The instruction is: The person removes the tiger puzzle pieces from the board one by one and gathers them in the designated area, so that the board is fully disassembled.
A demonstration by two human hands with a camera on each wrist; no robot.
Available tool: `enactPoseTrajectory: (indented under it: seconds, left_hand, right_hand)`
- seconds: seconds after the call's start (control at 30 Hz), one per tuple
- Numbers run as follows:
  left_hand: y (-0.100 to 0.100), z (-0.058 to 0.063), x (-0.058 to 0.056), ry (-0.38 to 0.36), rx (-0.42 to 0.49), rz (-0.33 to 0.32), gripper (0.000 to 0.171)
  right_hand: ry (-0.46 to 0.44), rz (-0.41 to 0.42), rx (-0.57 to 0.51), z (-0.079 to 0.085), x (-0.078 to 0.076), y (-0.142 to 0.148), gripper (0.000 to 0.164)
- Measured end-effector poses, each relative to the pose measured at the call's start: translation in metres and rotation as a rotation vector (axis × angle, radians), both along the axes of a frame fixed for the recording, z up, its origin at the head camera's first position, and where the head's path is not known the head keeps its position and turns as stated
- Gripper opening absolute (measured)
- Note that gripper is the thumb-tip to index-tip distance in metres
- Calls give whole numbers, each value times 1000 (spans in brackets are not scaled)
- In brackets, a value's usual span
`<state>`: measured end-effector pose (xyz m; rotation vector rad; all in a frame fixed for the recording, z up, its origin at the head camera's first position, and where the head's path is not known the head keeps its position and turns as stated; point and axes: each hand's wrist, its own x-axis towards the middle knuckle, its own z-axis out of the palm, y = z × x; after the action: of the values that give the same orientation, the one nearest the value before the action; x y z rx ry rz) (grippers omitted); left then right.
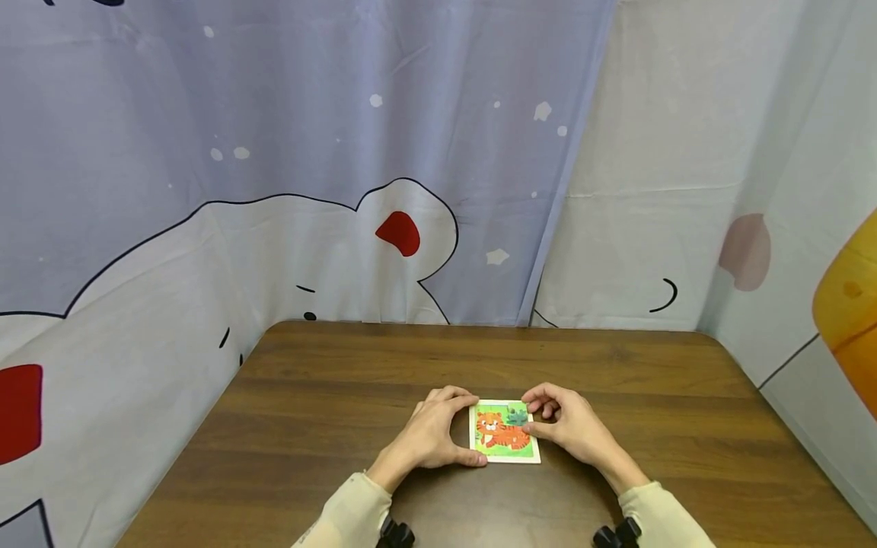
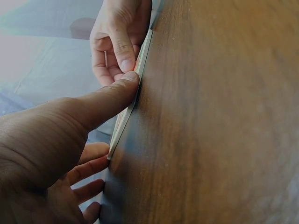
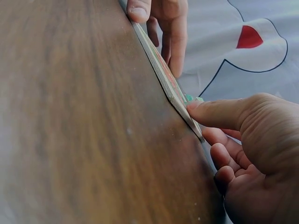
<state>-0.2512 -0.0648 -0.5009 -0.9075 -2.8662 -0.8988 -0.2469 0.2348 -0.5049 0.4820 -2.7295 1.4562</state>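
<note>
Bed the top-R corner: L hand steadies, R hand presses

Puzzle [image 1: 499,440] lies flat on the bench [image 1: 329,426] btwn both hands, tiger [image 1: 507,437] face up inside a white frame [image 1: 515,460]. L hand [image 1: 433,434] spans the L side & holds it: thumb at the near corner, forefinger at the far one. R hand [image 1: 575,426] is narrow, thumb & forefinger pinching at the puzzle's upper R; whether they have a loose piece or just the edge, can't tell. R wrist view shows a green bit [image 3: 189,98] poking up just past the R thumb, so prob. that corner isn't fully down; my read is that the step = seating it.

To do it well:
- L hand: light hold, on the frame only, fingers off the picture. Enough to stop a slide, no more.
- R hand: line up the green bit w/ its neighbours 1st. If it resists, don't force; lift, turn a touch, retry.
- Then press straight down w/ a flat thumb, mid-piece. Pushing one edge may tip the opp. side up.
- Mind the R fingertips: if they hook the frame, the whole puzzle could tilt.
- Last, run a fingertip over the join to check it's flush.
</note>
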Motion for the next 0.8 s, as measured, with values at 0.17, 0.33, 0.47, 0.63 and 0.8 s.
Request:
enactPoseTrajectory:
  seconds: [0.17,0.33,0.47,0.63,0.8]
  left_hand:
    - [0,-1,0,5,-7,1,100]
    - [0,-1,0,8,-7,1,100]
    - [0,-1,0,7,-4,0,100]
    - [0,-1,0,1,-1,0,100]
    - [0,-1,0,0,-4,0,100]
  right_hand:
    - [-11,-21,-17,0,-1,-1,33]
    - [-13,-33,-31,-1,-1,-2,30]
    - [-25,-47,-36,-2,-1,-3,28]
    - [-35,-68,-37,-1,-2,-3,26]
    - [-33,-64,-48,-1,-2,-2,26]
